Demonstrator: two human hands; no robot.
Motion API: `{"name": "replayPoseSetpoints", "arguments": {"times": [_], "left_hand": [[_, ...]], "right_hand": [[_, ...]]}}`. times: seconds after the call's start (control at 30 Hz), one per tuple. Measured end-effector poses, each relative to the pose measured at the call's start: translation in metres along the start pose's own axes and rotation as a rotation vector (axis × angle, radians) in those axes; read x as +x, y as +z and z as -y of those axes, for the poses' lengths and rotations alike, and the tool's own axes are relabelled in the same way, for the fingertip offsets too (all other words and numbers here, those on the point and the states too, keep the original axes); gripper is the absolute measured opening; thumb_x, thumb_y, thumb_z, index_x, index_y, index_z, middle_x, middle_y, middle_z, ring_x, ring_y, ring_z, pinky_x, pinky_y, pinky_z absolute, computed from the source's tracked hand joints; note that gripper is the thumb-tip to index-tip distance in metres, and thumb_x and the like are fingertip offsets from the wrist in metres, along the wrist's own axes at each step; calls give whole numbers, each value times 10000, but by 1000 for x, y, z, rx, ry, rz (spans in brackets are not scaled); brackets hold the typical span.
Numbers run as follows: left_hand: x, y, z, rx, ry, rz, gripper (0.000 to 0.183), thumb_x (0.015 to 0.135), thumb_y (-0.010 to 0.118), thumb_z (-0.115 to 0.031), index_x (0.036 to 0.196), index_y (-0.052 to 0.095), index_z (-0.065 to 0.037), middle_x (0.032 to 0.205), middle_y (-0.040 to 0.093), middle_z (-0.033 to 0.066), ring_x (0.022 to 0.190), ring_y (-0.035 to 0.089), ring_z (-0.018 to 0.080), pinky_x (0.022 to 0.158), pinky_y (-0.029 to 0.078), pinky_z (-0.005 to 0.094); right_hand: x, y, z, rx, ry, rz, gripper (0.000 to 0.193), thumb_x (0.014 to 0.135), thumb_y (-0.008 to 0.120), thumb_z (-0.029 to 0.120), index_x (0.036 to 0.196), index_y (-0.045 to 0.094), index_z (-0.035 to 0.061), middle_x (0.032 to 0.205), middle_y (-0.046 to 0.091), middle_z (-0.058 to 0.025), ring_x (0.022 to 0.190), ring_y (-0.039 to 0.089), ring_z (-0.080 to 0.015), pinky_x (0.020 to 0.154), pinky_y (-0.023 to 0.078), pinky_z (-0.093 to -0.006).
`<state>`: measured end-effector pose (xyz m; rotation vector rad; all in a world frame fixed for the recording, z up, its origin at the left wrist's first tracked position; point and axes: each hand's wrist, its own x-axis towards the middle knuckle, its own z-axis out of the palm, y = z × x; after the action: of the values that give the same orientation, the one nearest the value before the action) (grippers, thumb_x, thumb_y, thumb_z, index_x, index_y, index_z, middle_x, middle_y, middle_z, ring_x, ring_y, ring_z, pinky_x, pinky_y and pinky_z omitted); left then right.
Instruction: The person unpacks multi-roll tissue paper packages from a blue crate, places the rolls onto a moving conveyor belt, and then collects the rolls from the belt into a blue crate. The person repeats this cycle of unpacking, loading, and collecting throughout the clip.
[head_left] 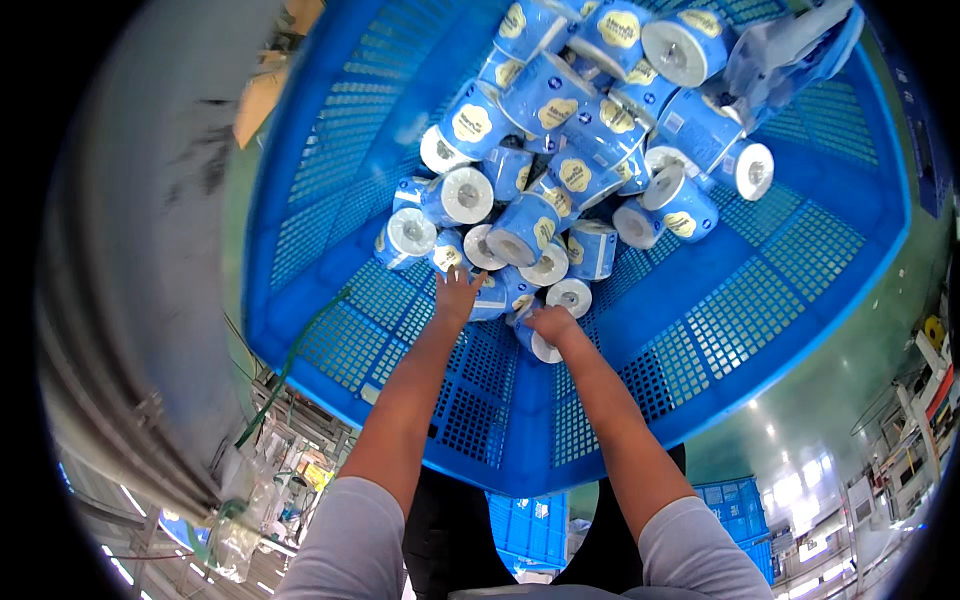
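Both my arms reach down into a large blue plastic basket (640,432) with perforated walls. Inside is a heap of wrapped toilet paper rolls (577,172) in blue film with pale yellow labels and white ends. My left hand (458,296) has its fingers spread over the near rolls, touching a blue-wrapped roll (447,252). Lower down and to the right, my right hand (553,326) grips the lowest toilet paper roll (541,348), whose white end shows under the hand. Its fingertips are partly hidden by that roll.
A crumpled clear and blue plastic bag (790,55) lies on the heap at the far right. A green strap (298,350) hangs by the basket's left rim. Grey machinery (150,200) stands left. Behind the near rim are other blue crates (530,530).
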<state>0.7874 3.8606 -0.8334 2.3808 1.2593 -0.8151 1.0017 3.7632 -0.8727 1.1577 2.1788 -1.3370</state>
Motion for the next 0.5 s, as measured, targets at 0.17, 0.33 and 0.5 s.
{"name": "replayPoseSetpoints", "arguments": {"times": [0.17, 0.33, 0.5], "left_hand": [[-7, 17, 33, -244, 212, 93, 395, 755, 570, -105, 1130, 570, -228, 1028, 538, 73, 983, 541, 260, 797, 428, 419], [-3, -44, 21, -34, 141, 382, 406, 764, 592, -199, 1155, 542, -102, 1118, 529, 119, 1050, 515, 273, 880, 382, 457], [20, -80, 43, 196, -20, 504, 523, 758, 573, -186, 1245, 496, -13, 1353, 373, 220, 1281, 312, 348, 1020, 269, 488]], "right_hand": [[-9, -53, 4, 84, 14, 137, 292, 776, 570, 145, 1060, 604, 88, 976, 620, -124, 874, 622, -284, 706, 509, -400], [-8, -101, 34, -495, -85, 162, 694, 683, 686, 307, 1302, 464, 84, 1359, 402, -75, 1322, 239, -304, 1062, 215, -446], [13, -151, 60, -1473, -127, 385, 911, 698, 658, 430, 1425, 228, 88, 1508, 68, -46, 1382, -12, -342, 1124, 54, -475]]}}
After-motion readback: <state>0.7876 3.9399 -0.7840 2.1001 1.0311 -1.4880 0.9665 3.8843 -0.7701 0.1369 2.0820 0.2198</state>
